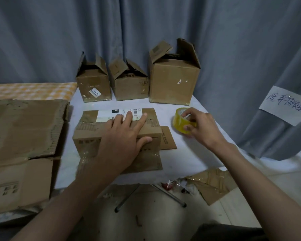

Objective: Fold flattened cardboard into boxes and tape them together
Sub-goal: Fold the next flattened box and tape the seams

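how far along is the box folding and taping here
Done: three folded boxes stand at the back of the table, top flaps still open. In hand: the left hand presses the current box closed while the right hand grips the yellow tape roll. Left: taping it, plus flattened cardboard stacked beside.

Your left hand (123, 140) and right hand (201, 126) are bare, with both forearms uncovered, no sleeves, rings or watch.
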### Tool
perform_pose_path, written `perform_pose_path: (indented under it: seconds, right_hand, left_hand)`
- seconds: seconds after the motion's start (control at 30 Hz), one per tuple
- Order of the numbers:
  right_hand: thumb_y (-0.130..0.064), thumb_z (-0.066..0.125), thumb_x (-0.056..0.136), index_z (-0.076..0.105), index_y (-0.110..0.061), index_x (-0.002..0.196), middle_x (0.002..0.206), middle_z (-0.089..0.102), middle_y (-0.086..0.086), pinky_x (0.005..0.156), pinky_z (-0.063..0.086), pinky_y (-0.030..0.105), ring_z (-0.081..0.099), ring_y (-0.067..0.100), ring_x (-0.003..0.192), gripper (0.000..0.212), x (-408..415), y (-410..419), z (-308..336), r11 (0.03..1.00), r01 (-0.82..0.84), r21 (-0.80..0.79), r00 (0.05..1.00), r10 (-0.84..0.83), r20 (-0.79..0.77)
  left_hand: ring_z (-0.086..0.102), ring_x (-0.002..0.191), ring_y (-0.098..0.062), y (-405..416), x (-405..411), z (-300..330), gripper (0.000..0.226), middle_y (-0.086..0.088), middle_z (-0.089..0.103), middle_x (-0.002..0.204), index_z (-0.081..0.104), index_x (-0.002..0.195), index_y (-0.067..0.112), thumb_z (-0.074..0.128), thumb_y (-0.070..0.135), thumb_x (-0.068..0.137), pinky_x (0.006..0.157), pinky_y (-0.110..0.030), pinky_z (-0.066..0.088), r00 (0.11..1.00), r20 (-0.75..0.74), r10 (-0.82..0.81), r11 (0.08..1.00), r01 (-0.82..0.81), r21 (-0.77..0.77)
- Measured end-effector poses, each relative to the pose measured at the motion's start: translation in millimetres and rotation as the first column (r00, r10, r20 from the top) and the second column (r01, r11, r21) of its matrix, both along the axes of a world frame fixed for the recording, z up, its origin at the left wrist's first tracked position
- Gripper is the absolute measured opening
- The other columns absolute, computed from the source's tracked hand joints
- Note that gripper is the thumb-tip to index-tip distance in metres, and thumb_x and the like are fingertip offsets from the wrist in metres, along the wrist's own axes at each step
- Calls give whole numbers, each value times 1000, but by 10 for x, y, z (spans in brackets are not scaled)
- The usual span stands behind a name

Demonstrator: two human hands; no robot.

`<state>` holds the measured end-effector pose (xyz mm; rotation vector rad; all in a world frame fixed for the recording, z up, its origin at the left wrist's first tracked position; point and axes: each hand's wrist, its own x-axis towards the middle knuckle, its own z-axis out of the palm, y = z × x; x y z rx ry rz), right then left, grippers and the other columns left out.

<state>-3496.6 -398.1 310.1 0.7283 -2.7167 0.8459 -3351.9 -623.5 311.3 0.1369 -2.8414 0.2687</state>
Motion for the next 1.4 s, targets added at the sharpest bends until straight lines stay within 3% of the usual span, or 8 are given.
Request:
perform_pose_path:
  seconds: [0.33,0.43,0.53,0.7,1.1,1.23,1.3,1.4]
  right_hand:
    - [-5,74,83,67,-16,113,107,66,3,83,41,25,59,23,107,33,63,-94,34,995,-20,93,1000,19,19]
    - [-17,68,92,74,-17,112,112,72,-1,86,39,17,58,11,107,21,210,-321,153,998,-22,-61,992,14,-126]
    - [-26,62,97,76,-17,114,109,76,-3,77,36,1,60,-6,96,24,363,-637,235,967,-27,-253,1000,26,-5]
    - [-37,43,105,70,-11,120,120,70,14,96,43,35,58,33,117,41,407,-1027,136,980,44,-193,956,15,294]
    - [-37,37,107,69,-5,111,115,66,17,86,40,33,58,32,108,46,335,-1076,0,946,149,-286,911,-19,413]
    - [-39,37,107,69,-6,99,104,66,10,92,43,37,58,27,102,46,335,-1058,-2,935,154,-318,891,7,453]
    - [-40,37,107,68,-10,94,104,67,9,95,45,39,59,26,102,45,316,-1053,0,932,157,-326,885,14,466]
    - [-43,36,106,69,-12,99,111,69,9,101,46,43,61,28,107,46,272,-1080,7,932,150,-329,873,32,487]
  left_hand:
    - [8,152,-18,16,-37,-62,83,0,7,165,9,158,22,-4,65,88,121,-33,9,997,5,-75,993,74,95]
    - [10,152,-17,20,-33,-55,83,0,9,165,9,158,23,-3,66,88,121,-33,11,998,-3,-68,993,68,93]
    - [12,151,-17,30,-32,-46,84,0,11,165,11,158,23,-2,67,87,121,-34,12,997,-13,-71,991,72,115]
    - [9,152,-15,5,-10,-60,80,2,9,165,9,158,22,8,66,91,121,-32,11,998,-28,-62,989,65,135]
    - [4,151,-29,-556,209,66,70,-15,6,164,13,155,3,22,48,103,122,-43,7,959,1,285,824,-245,510]
    - [20,147,-33,-608,274,127,72,-21,15,161,15,153,-1,34,47,103,116,-42,24,951,69,302,730,-277,625]
    - [48,125,-35,-660,295,161,56,-19,46,139,38,137,3,44,45,100,97,-45,44,948,102,300,680,-287,675]
    - [53,96,-25,-696,348,174,31,-6,55,108,46,110,12,57,37,96,74,-35,40,946,58,318,568,-239,788]
